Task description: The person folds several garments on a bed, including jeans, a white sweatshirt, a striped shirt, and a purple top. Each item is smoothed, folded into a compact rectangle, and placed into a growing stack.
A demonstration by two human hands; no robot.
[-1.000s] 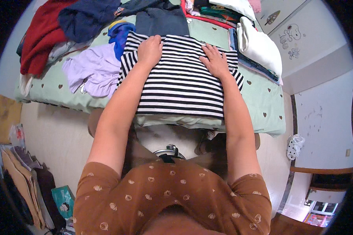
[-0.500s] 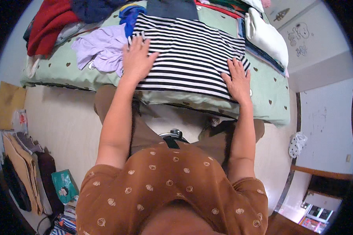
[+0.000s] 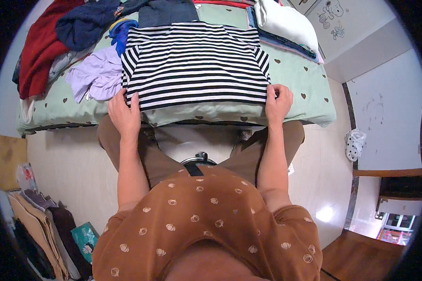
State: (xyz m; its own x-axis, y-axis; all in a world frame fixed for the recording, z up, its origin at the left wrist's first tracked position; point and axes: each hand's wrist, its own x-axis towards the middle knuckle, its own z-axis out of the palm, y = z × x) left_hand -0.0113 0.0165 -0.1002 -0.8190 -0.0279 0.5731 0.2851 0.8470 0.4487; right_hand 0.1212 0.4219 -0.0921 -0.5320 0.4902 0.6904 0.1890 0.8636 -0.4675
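A black-and-white striped shirt (image 3: 197, 65) lies spread flat near the front edge of the bed, its sleeves slanting at both sides. My left hand (image 3: 125, 114) is closed on its near left corner, thumb on the fabric and fingers at the side edge. At the near right corner, my right hand (image 3: 279, 103) pinches the cloth with curled fingers. A crumpled lilac garment (image 3: 94, 75) lies beside the shirt's left side, next to my left hand. Behind it sits a bunched blue garment (image 3: 121, 35). Dark folded cloth (image 3: 166, 13) touches the shirt's far edge.
The bed (image 3: 297, 100) has a pale green cover with heart prints. Red (image 3: 40, 61) and navy (image 3: 86, 25) clothes heap at the far left. A folded stack topped with white cloth (image 3: 286, 25) stands at the right. Folded fabrics (image 3: 35, 225) stand on the floor at the lower left.
Both hands have moved from lying flat on the shirt to gripping its near corners. The shirt lies straighter, with its sleeves showing at the sides. The whole view has shifted.
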